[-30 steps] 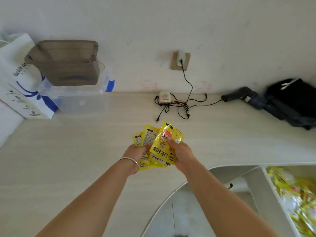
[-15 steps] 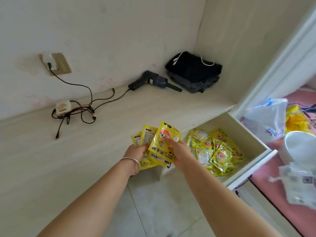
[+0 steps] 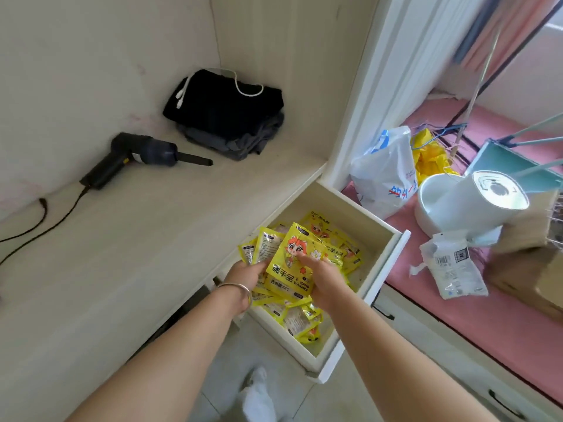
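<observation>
Both hands hold a fanned stack of yellow hand-warmer packets (image 3: 286,257) above an open white drawer (image 3: 387,263). My left hand (image 3: 245,274), with a silver bangle at the wrist, grips the stack from the left side. My right hand (image 3: 323,278) pinches the front packet, thumb on its printed cartoon face. Several more yellow packets (image 3: 304,318) lie loose inside the drawer, partly hidden under my hands.
A black handheld blower (image 3: 137,156) with its cord and a pile of folded dark clothes (image 3: 225,114) lie on the pale desk top (image 3: 106,254). To the right, a pink surface carries a white plastic bag (image 3: 384,172), a white appliance (image 3: 466,202) and a small packet (image 3: 451,266).
The view has swung right from the desk and wall socket to the open drawer. Both hands kept their hold on the packets and now hang over the drawer.
</observation>
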{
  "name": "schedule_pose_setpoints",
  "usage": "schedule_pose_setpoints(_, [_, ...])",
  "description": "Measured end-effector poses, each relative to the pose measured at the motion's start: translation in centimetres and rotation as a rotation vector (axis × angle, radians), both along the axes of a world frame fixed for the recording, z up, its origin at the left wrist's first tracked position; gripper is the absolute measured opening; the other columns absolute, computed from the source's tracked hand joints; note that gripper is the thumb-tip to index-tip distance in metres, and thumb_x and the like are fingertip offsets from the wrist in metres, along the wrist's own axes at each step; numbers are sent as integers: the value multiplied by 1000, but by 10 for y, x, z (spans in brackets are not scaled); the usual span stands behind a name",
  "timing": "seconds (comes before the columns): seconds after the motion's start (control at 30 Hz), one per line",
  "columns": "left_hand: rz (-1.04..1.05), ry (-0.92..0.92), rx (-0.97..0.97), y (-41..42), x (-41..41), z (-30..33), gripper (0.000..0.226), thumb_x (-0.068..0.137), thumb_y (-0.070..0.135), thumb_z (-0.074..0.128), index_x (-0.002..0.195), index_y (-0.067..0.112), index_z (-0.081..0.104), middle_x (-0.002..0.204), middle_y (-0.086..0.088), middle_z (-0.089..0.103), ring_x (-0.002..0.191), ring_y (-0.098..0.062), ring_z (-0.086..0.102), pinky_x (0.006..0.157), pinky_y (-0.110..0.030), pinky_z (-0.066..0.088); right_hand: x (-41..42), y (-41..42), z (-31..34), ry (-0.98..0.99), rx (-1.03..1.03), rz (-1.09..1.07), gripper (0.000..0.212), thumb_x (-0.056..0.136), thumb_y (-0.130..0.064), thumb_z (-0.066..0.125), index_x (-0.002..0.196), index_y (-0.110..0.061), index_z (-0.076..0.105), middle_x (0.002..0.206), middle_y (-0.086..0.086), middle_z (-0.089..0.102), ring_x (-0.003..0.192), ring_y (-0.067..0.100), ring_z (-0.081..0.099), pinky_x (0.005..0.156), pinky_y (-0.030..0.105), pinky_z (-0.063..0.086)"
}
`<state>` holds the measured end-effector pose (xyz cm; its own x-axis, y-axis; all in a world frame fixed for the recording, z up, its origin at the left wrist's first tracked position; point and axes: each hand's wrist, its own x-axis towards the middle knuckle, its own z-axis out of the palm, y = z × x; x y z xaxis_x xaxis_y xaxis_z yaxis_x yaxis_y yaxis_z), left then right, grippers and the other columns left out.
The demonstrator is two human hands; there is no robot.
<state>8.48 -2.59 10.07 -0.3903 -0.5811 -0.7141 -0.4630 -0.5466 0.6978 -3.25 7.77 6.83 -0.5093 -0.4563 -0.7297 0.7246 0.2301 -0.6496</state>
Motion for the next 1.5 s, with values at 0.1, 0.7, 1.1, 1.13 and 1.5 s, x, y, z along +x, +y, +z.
schedule_pose_setpoints(0.1, [-102,-13,25,-14,-41,-15,31,79,34,71,93,6,67,82,-9,67,78,-27,65,69,-36,56,-19,-2,19,-63,27,-77,68,83,-19,69,140,-6,36,123,18,63,103,33,66,85,50,54])
schedule_pose_setpoints(0.7, [-371,-425,1,-32,-123,-128,82,79,31,73,140,-5,31,144,-21,42,130,-35,44,101,-42,41,-91,21,-104,-70,426,-141,36,87,-19,67,120,-9,56,107,9,68,96,27,66,90,47,53])
schedule_pose_setpoints(1.1, [-363,-535,-103,-28,-123,-154,81,87,21,62,150,11,13,156,-11,24,140,-33,31,112,-44,31,-105,17,-119,76,595,92,53,93,-7,49,143,-15,36,91,0,56,74,20,61,61,27,48])
schedule_pose_setpoints(1.13, [-363,-514,-121,-28,-123,-153,81,86,20,62,150,13,12,156,-11,24,140,-33,31,112,-44,31,-105,18,-116,102,620,117,56,94,-10,49,146,-16,30,88,-2,54,65,16,57,55,25,45])
schedule_pose_setpoints(1.5, [-563,-555,-469,23,-129,-117,77,83,23,63,148,19,22,155,-5,15,143,-23,20,114,-35,26,-111,50,-74,735,690,731,47,93,-13,44,139,-18,42,140,1,43,131,19,37,104,32,37])
